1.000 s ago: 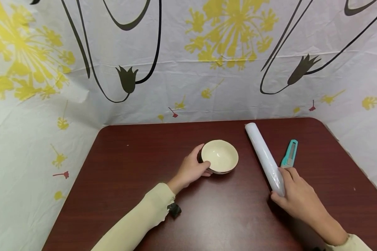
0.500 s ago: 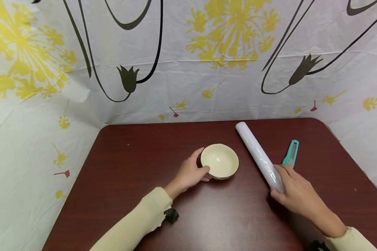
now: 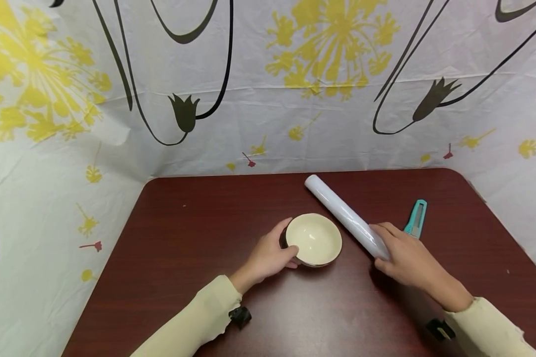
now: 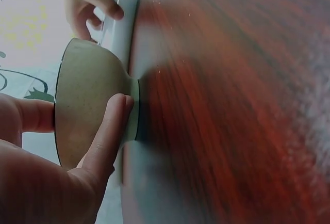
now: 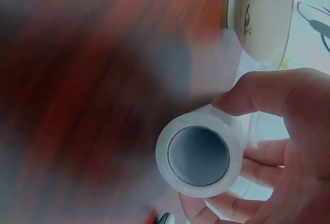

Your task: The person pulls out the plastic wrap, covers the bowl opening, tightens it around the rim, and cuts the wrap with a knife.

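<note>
My left hand grips a cream bowl by its left side, thumb over the rim. In the left wrist view a finger lies along the outside of the bowl near its foot, close over the table. To the right, my right hand holds the near end of a white roll of plastic wrap, which slants away to the back left behind the bowl. Its hollow core faces the right wrist camera, with thumb and fingers around the roll. A teal utility knife lies just beyond the right hand, its lower end hidden.
The dark red-brown table has rounded back corners. A white flower-printed cloth hangs close behind it and along both sides. A black strap device sits at the left wrist, another device at the right.
The far end of the roll has swung left, behind the bowl, as my right hand moved left and slightly away. The bowl has come a little nearer in my left hand. The knife stays put.
</note>
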{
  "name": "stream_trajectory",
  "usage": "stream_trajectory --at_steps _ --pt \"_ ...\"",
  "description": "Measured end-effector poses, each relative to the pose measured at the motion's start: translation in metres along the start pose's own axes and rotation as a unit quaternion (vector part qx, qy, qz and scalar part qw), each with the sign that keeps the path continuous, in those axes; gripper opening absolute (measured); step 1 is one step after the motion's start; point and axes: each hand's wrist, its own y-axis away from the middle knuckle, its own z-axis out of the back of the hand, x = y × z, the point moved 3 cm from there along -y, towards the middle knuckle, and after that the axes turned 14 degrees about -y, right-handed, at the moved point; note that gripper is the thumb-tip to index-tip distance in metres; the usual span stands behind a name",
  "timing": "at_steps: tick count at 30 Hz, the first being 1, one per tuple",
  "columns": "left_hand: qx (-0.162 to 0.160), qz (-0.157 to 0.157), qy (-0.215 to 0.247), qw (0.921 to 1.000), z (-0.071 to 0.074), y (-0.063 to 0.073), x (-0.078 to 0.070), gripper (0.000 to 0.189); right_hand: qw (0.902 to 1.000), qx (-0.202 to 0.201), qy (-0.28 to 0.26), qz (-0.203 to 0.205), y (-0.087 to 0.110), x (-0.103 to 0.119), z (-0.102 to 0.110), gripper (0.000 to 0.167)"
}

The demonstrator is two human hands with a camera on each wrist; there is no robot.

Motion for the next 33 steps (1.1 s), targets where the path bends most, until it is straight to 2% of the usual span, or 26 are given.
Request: stream_trajectory --at_steps 14,24,33 --pt "0.015 -0.012 -0.01 0.9998 -0.002 0.007 0.0 0.078 0.999 0.036 0.004 0.027 -0.042 0.005 0.0 0.073" --pt "0.015 -0.01 -0.018 0.9997 -0.004 0.009 -0.003 0.079 0.9986 0.048 0.003 0.023 -0.065 0.005 0.001 0.066" --pt "0.018 -0.006 -0.019 0.9996 -0.005 0.011 -0.004 0.08 0.9977 0.065 0.01 0.017 -0.083 0.0 -0.001 0.067"
